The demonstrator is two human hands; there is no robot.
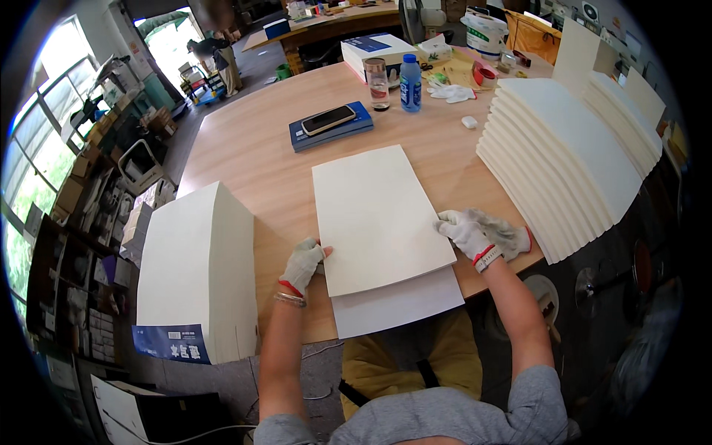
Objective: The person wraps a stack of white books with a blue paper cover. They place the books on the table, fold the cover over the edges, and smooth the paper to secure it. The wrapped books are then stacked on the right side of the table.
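Note:
A thin block of cream sheets lies in front of me, its far end tilted slightly left. My left hand, in a white glove with bare fingertips, has its thumb on the block's left edge and its fingers curled at the side. At the right edge, my gloved right hand pinches the block; some of its fingers are hidden. A white sheet sticks out from under the block and over the table's near edge. Beside my right hand lies a crumpled greyish glove or cloth.
A tall paper stack with a blue strip stands left. Stepped bundles of paper rise at right. Farther back on the table are a phone on a blue box, a glass bottle and a blue bottle.

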